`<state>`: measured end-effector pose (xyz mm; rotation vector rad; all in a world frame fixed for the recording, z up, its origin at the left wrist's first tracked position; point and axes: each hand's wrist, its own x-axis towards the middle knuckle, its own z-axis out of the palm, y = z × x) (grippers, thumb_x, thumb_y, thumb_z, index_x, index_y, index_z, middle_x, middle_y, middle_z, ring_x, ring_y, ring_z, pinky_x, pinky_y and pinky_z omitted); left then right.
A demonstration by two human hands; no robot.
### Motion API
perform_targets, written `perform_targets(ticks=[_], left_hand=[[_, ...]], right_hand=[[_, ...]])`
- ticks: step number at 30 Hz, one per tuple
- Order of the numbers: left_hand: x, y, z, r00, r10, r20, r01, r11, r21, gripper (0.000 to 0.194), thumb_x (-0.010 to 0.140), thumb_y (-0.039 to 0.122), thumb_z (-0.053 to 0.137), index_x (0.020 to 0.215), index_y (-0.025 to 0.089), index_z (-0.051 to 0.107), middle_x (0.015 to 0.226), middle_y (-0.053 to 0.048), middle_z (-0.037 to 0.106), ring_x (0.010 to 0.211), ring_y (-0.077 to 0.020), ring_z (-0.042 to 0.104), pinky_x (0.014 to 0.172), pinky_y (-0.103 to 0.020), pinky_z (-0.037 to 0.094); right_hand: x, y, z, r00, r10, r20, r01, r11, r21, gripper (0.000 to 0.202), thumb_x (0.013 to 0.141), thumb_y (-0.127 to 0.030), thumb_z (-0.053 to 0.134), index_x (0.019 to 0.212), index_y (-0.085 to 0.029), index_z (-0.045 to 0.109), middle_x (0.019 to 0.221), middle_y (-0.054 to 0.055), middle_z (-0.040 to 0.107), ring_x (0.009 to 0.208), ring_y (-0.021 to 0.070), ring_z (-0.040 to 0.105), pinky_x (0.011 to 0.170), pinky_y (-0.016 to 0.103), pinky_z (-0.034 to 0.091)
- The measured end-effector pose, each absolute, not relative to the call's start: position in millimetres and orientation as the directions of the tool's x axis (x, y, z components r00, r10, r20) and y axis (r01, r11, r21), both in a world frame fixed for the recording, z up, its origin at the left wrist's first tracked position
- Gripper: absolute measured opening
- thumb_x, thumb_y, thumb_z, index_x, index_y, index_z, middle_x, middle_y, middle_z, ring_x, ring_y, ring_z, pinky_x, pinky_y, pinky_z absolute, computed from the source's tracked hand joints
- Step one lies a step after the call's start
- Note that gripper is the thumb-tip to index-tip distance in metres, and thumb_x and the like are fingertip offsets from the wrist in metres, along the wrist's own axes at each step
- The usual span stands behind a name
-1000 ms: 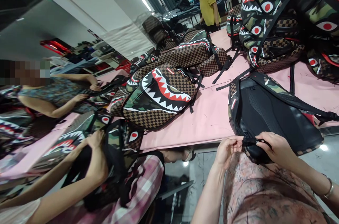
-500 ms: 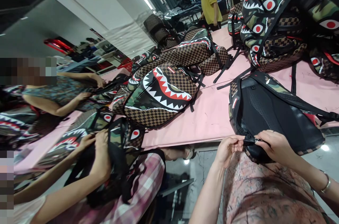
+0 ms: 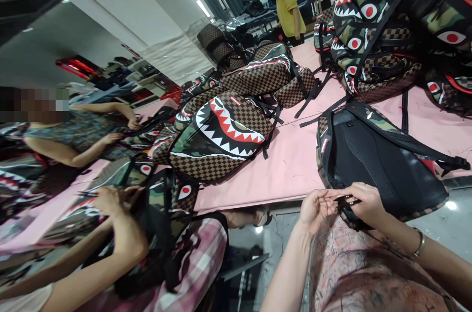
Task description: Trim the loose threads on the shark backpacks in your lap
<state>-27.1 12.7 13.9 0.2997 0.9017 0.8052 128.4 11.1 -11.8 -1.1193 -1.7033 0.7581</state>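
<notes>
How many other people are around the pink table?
3: one in yellow beyond it, one in a patterned top at left, one in pink plaid at lower left. Others may be hidden.

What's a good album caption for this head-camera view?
Right hand grips a small dark piece, left hand close by, at the near end of a backpack overhanging a pink table.

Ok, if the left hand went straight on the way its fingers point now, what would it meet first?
Probably the small black piece held in the right hand; the left hand looks very close to it, though depth leaves contact unclear.
</notes>
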Motion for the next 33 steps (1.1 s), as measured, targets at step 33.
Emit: perform_targets(ticks=[33], left_hand=[[-51.5, 10.1, 11.9, 0.133, 0.928, -0.348, 0.303, 0.296, 0.906, 0.023, 0.065, 0.034, 0.064, 0.066, 0.013, 0.057, 0.058, -0.001, 0.051, 0.054, -0.0099, 0.045, 0.054, -0.022, 0.034]], right_hand=[[99.1, 5.6, -54.2, -0.228, 0.953, -0.201, -0.096, -0.228, -0.969, 0.023, 0.059, -0.02, 0.067, 0.078, -0.016, 0.053, 0.077, -0.001, 0.056, 0.076, 0.0149, 0.056, 0.072, 0.025, 0.045]])
